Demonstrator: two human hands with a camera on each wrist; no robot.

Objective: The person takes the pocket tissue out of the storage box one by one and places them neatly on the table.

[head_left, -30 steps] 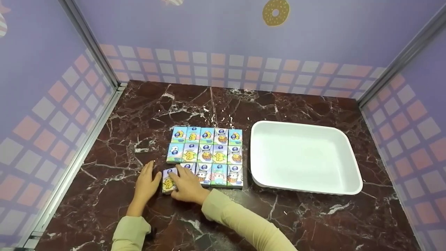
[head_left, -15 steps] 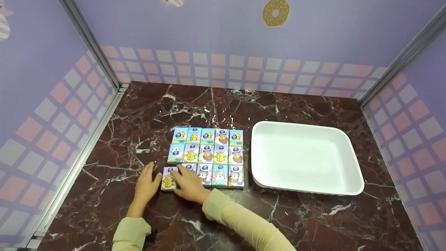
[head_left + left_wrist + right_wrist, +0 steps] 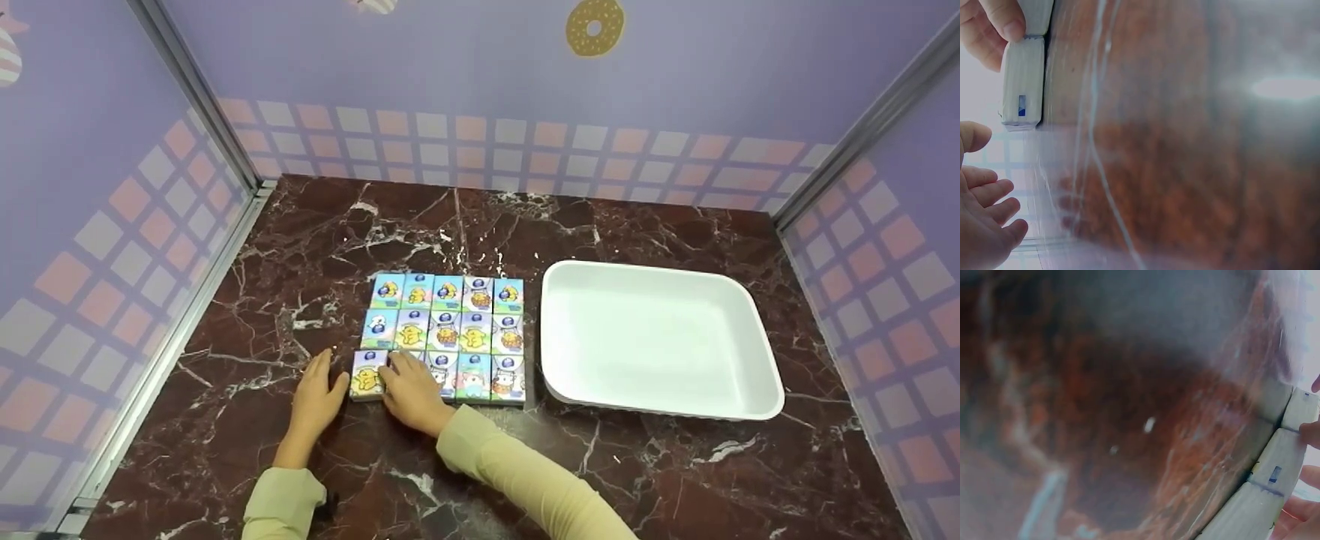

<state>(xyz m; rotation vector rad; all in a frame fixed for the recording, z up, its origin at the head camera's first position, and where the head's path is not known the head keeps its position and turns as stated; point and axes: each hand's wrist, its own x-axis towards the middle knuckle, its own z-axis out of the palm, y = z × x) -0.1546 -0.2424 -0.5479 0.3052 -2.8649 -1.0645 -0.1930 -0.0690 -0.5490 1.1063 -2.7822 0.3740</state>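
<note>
Small cartoon-printed tissue packs [image 3: 444, 331] lie flat in three rows on the dark marble table. At the left end of the front row is a purple pack with a yellow character [image 3: 367, 375]. My right hand [image 3: 416, 394] rests over the neighbouring pack, its fingertips touching the yellow-character pack's right side; it partly hides the packs beneath. In the left wrist view, a thumb touches the end pack [image 3: 1023, 84] near the joint with its neighbour. My left hand [image 3: 315, 394] lies just left of that pack, fingers extended, with a small gap between.
To the right of the packs stands a white plastic tray [image 3: 660, 341] with nothing in it. Purple panels with a checked border [image 3: 480, 139] enclose the table [image 3: 675, 480] at the back and sides. Small white specks are scattered behind the packs.
The yellow-character pack has slid forward and straightened, coming up against the row behind. My right hand has shifted slightly right off it. The left hand has barely moved.
</note>
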